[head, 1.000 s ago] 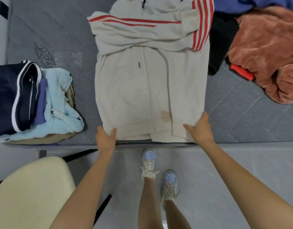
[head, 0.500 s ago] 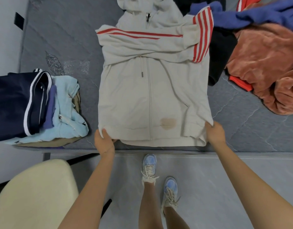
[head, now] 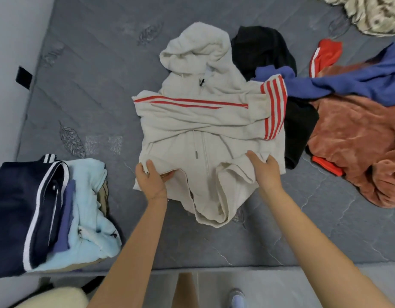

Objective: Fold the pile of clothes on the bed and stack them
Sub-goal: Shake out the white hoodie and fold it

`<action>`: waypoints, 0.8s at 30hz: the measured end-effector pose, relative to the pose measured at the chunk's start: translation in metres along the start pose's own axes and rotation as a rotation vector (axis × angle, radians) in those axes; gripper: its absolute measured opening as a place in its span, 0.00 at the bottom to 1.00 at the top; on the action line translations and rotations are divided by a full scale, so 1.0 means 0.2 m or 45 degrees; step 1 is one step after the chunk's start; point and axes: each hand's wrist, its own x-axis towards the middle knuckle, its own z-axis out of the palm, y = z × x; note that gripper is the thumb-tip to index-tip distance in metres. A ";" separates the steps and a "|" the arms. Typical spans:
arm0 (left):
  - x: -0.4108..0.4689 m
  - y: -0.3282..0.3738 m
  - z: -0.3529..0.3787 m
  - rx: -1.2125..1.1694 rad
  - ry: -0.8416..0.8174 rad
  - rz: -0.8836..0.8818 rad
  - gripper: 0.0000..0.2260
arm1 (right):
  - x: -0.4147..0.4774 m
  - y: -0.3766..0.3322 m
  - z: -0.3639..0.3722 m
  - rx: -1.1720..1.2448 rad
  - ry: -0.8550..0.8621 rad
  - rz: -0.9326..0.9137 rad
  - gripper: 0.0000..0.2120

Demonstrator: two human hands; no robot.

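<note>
Head: hands (head: 151,182) (head: 267,172) w/ hoodie (head: 203,121) hem

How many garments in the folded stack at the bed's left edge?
4 visible: navy white-striped garment on top, purple-blue garment under it, light blue fleece garment below, tan garment at the bottom; more may be hidden.

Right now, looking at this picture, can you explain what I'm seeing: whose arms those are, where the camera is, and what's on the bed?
There is no machine here. A person wears a camera on the head, so it looks down at their own arms. The left hand and right hand each grip the lower edge of a cream hoodie with red stripes, which is spread on a grey mattress. A folded stack sits on the left, and unfolded clothes lie on the right.
</note>
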 end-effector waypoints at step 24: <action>1.07 0.39 0.63 -0.320 0.084 -0.129 0.07 | 0.92 -0.74 0.22 0.679 0.311 0.010 0.05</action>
